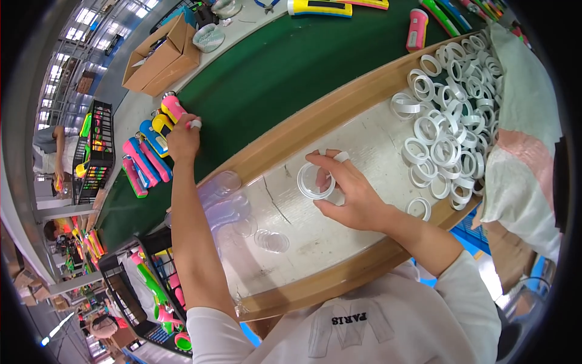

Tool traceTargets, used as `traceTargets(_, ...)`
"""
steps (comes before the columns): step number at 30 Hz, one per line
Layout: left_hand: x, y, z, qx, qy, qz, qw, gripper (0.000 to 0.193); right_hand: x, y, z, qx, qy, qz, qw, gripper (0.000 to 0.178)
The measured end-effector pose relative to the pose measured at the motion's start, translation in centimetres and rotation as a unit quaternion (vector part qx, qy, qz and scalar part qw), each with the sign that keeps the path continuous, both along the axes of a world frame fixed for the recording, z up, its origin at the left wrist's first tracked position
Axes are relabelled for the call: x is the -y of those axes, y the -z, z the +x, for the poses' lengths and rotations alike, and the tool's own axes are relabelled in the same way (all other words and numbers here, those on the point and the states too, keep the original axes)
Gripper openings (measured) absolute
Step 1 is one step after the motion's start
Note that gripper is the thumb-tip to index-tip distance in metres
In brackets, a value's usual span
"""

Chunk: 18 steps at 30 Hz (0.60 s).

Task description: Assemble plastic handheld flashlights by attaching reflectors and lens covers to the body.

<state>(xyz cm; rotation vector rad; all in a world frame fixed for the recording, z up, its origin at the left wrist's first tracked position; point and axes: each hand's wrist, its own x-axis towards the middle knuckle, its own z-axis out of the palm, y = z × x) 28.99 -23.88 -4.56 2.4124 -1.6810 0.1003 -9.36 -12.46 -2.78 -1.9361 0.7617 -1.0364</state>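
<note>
My right hand (357, 197) is held above the white tray board (321, 242), its thumb and fingers closed around a white ring (316, 180) that seems to have a clear disc in it. My left hand (183, 141) stretches out over the green belt, its fingers curled round the near end of a pink flashlight (173, 107). Beside it lie a yellow flashlight (162, 124), a blue and yellow one (153, 137) and several pink and blue ones (145, 161). White bands show on a finger of each hand.
Loose white rings (445, 139) heap at the tray's right end. Clear discs (271, 241) and a clear plastic bag (224, 203) lie at its left. Beyond the wooden rim (327, 103) runs a green belt (254, 85). A cardboard box (162, 57) and black crates (130, 291) stand leftward.
</note>
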Motion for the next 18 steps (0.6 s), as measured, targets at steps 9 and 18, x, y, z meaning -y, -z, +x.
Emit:
traceTargets(9, -18.3, -11.6, -9.5, -0.506, 0.132, -0.177, 0.834, 0.047, -1.0, 0.2, -0.6, 0.006, -0.007, 0.087, 0.996, 0.067)
traceTargets(18, -29.6, -15.2, -13.8, -0.578, 0.171, -0.112, 0.79, 0.043, -2.4, -1.4, -0.9, 0.1, -0.064, 0.187, 0.975, 0.073)
